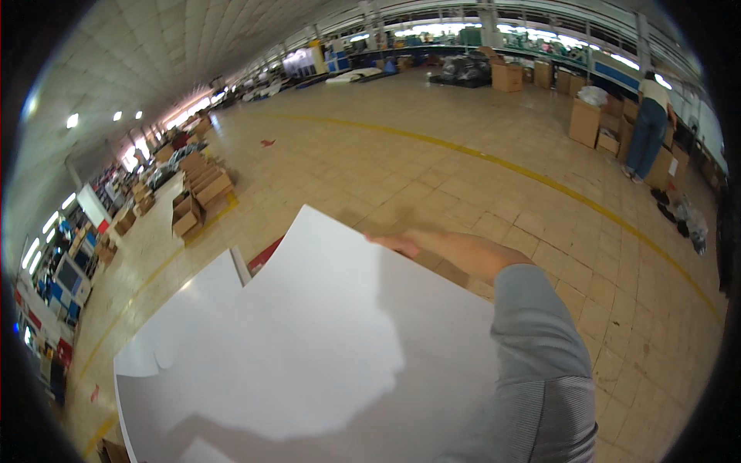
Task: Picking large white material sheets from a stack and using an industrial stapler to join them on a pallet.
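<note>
A large white sheet (324, 332), smooth like paper or thin board, spreads across the lower middle of the head view. Its far corner rises to a point, and a shadow falls over its right and near parts. At the sheet's far right edge, my right hand (397, 244) grips the rim, with its fingers partly hidden by the sheet. My right arm, in a grey sleeve, reaches along that side. A second white flap (185, 309) lies at the left, and a strip of something red (265, 255) shows in the gap between them. My left hand is out of sight.
Pale tiled floor with a curved yellow line (463, 148) stretches ahead. Open cardboard boxes (202, 189) stand at the left. A person (650, 127) bends among more boxes (584, 122) at the right. Dark bagged bundles (467, 69) lie at the back by long benches.
</note>
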`<state>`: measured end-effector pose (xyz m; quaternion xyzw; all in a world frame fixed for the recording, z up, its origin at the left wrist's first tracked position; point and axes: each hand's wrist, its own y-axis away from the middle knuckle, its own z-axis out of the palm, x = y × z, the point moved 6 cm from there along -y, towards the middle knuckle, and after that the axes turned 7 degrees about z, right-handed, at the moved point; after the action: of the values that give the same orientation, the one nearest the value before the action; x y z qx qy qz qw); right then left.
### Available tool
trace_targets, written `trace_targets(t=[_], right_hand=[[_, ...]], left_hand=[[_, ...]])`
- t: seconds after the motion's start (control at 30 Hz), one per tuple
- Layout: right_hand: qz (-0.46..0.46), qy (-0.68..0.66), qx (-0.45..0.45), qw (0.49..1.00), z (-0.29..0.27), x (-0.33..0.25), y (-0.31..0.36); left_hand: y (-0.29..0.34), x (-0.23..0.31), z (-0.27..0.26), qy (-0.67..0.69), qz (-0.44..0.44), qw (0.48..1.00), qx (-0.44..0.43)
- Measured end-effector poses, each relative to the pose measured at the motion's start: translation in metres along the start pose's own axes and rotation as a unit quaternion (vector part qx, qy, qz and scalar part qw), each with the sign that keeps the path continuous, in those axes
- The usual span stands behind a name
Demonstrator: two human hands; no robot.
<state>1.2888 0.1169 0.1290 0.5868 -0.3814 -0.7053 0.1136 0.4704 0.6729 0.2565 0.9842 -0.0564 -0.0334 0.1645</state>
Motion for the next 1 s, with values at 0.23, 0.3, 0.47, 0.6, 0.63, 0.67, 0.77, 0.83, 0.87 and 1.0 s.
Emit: trace_targets(t=[0.23,0.3,0.47,0.6,0.63,0.67,0.77,0.83,0.87,1.0], right_hand=[[-0.053,0.165,0.19,0.966,-0.011,-0.004,0.012],[-0.148,0.191,0.192,0.951,0.032,-0.035,0.056],[-0.528,0.251,0.246,0.773,0.109,-0.137,0.119],[-0.364,0.226,0.164,0.889,0.139,-0.161,0.168],[-0.414,0.177,0.16,0.878,0.158,-0.165,0.187],[-0.418,0.178,0.101,0.885,0.173,-0.177,0.172],[-0.534,0.105,0.061,0.837,0.237,-0.199,0.177],[-0.547,0.069,-0.046,0.833,0.29,-0.197,0.153],[-0.551,0.043,-0.044,0.832,0.312,-0.195,0.142],[-0.587,-0.07,-0.046,0.806,0.477,-0.107,0.136]], left_hand=[[0.02,0.118,-0.045,0.045,0.281,0.945,0.163],[0.018,0.115,-0.05,0.061,0.294,0.93,0.211],[0.108,-0.033,-0.092,0.112,0.27,0.809,0.51],[0.231,0.015,-0.1,0.116,0.201,0.843,0.485],[0.283,0.021,-0.11,0.102,0.109,0.846,0.511],[0.335,-0.009,-0.126,0.08,0.067,0.859,0.5],[0.472,-0.027,-0.144,-0.036,-0.004,0.794,0.607],[0.547,-0.064,-0.11,-0.044,-0.185,0.787,0.586],[0.599,-0.075,-0.095,-0.049,-0.207,0.76,0.614],[0.718,-0.12,-0.004,-0.009,-0.241,0.639,0.731]])
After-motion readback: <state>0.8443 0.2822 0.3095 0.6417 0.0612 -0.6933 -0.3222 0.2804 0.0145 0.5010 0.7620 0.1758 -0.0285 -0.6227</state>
